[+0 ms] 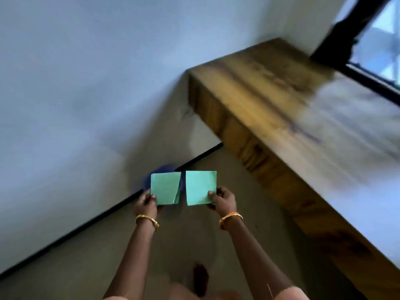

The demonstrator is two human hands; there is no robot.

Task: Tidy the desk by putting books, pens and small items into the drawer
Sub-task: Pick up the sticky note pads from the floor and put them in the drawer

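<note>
Head view only, pretty blurry. Left hand (148,203) has its grip pinched on the bottom-left corner of one green paper pad (165,188), which sticks up toward 12 o'clock from the fingers. Right hand (223,200) pinches the bottom-right corner of a second green pad (200,187) the same way. Pads sit side by side, just apart, square, plain mint green; the left one's top sheet is curling. The wooden table (292,118) is off at 2 o'clock, well apart. Can't make out any drawer contents.
</note>
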